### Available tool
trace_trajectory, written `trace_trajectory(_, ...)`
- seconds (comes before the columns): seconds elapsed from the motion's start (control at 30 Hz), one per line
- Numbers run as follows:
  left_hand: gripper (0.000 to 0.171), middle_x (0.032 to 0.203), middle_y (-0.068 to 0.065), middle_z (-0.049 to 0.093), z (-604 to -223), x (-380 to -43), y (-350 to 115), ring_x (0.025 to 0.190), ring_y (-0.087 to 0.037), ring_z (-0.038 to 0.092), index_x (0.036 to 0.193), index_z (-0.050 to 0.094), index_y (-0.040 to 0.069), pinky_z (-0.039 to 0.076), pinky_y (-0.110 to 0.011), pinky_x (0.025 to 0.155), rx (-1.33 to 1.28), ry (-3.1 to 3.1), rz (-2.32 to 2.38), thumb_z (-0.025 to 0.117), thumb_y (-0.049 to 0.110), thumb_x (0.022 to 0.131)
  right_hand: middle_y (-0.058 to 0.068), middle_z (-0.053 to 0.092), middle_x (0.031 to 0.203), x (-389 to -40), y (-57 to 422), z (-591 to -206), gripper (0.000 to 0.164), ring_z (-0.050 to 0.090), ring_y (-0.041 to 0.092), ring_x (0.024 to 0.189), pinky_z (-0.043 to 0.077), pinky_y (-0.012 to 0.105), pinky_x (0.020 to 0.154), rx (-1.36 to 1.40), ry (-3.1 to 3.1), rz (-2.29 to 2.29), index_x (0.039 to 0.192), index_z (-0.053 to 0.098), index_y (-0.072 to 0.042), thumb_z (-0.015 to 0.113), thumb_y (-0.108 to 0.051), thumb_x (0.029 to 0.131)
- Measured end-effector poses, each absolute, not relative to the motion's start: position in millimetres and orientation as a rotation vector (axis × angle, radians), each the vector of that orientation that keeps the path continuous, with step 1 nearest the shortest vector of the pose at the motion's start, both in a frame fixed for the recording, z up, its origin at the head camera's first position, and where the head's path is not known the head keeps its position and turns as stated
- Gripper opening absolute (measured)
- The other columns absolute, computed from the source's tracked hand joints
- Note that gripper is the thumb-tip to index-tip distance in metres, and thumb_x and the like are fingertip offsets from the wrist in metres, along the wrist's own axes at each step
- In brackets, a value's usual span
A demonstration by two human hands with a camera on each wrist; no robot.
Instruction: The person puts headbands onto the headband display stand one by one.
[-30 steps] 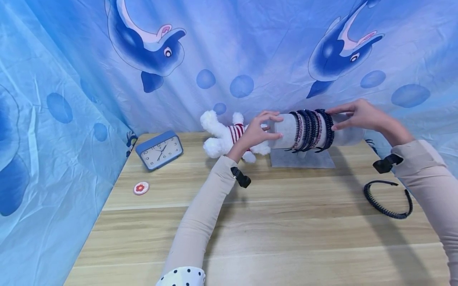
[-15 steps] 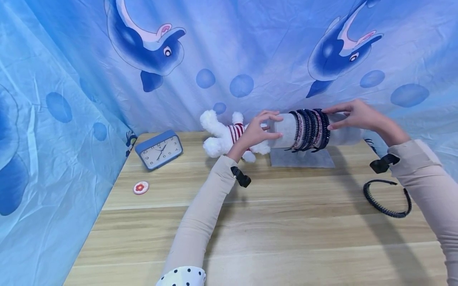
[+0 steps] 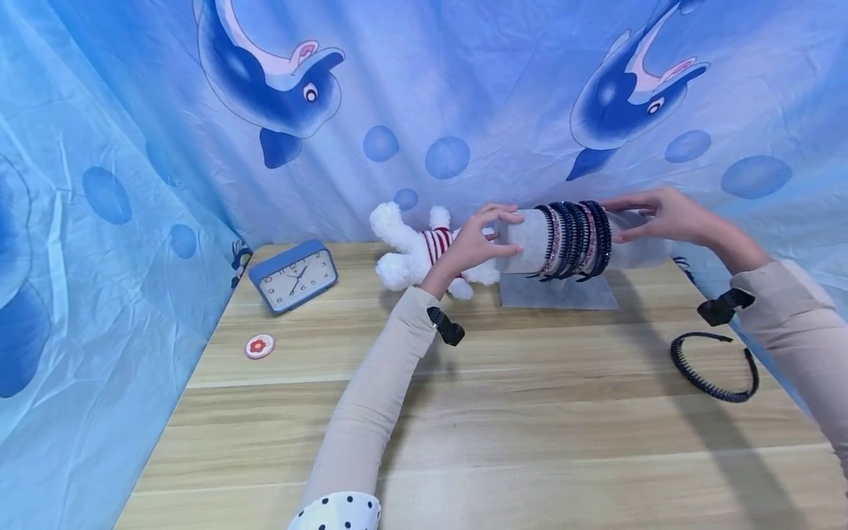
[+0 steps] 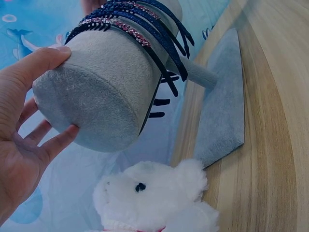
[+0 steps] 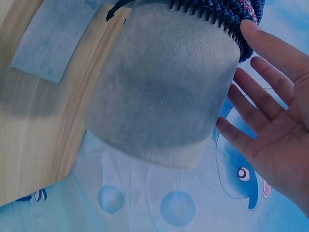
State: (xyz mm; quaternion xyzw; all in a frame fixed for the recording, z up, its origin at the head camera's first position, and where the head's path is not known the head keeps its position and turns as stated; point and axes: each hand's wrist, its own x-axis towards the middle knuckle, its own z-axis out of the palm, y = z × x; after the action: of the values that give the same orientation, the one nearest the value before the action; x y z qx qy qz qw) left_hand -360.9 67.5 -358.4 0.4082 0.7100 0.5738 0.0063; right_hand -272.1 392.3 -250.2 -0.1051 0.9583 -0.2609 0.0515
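Note:
A grey fabric headband stand [image 3: 528, 250] has a horizontal roll on a flat base [image 3: 556, 293]. Several dark and pink glittery headbands [image 3: 575, 239] sit side by side around the roll's middle. My left hand [image 3: 472, 244] holds the roll's left end, thumb on the rim and fingertips against the end face [image 4: 87, 108] in the left wrist view. My right hand [image 3: 676, 215] is at the right side of the row. Its fingers are spread and relaxed, and its thumb lies at the toothed edge of the rightmost headband [image 5: 224, 19] in the right wrist view.
One dark toothed headband [image 3: 712, 390] lies on the wooden table [image 3: 503, 442] at the right. A white plush toy [image 3: 404, 250] in a striped top lies left of the stand. Further left are a blue clock [image 3: 298, 276] and a round flower badge [image 3: 260, 346]. A dolphin-print curtain [image 3: 464, 96] hangs behind.
The rightmost headband has slid left along the roll against the others, pushed by my right hand. That hand has since eased slightly back to the right. My left hand stays put.

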Motion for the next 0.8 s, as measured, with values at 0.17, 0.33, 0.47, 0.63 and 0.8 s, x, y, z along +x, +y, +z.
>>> trace_trajectory(0.17,0.046,0.152,-0.006,0.05,-357.9,-360.0,67.1,0.143,-0.02,0.044,0.128,0.069,0.008,0.048,-0.048,0.113,1.275,2.226,1.787,0.084,0.012,0.085,0.018,0.054,0.151,-259.9,404.1,-252.1,0.067,0.047,0.025,0.142,0.038,0.055,0.118,-0.315,2.978,-0.753,0.146,0.055,-0.008,0.083,-0.021,0.087)
trace_trajectory(0.33,0.047,0.153,-0.009,0.049,-357.1,-360.4,67.2,0.143,-0.021,0.044,0.129,0.069,0.007,0.049,-0.047,0.113,1.267,2.223,1.793,0.084,0.009,0.084,-0.002,0.074,0.124,-245.0,417.8,-253.6,0.044,0.054,-0.019,0.102,0.049,0.008,0.091,-0.384,3.049,-0.689,0.129,0.07,-0.006,0.082,-0.013,0.087)
trace_trajectory(0.47,0.047,0.154,-0.009,0.048,-357.5,-360.8,66.9,0.144,-0.022,0.043,0.129,0.068,0.007,0.048,-0.049,0.113,1.261,2.209,1.804,0.084,0.009,0.085,0.011,0.077,0.113,-235.1,429.3,-260.1,0.034,0.066,-0.009,0.086,0.053,0.01,0.075,-0.336,2.986,-0.616,0.119,0.074,-0.003,0.081,-0.012,0.088)
trace_trajectory(0.63,0.048,0.153,-0.005,0.048,-359.2,-361.4,68.2,0.144,-0.02,0.042,0.13,0.068,0.007,0.047,-0.049,0.114,1.253,2.208,1.798,0.084,0.009,0.085,0.014,0.076,0.114,-223.7,448.3,-278.5,0.034,0.068,-0.001,0.089,0.057,0.018,0.076,-0.328,2.817,-0.5,0.118,0.075,-0.003,0.082,-0.018,0.087)
trace_trajectory(0.8,0.047,0.153,-0.008,0.049,-356.5,-360.6,67.0,0.142,-0.02,0.044,0.129,0.069,0.007,0.049,-0.046,0.112,1.273,2.235,1.778,0.084,0.011,0.085,0.014,0.075,0.113,-215.9,467.0,-303.0,0.034,0.066,-0.005,0.092,0.058,0.021,0.08,-0.405,2.687,-0.512,0.115,0.074,-0.001,0.082,-0.012,0.084)
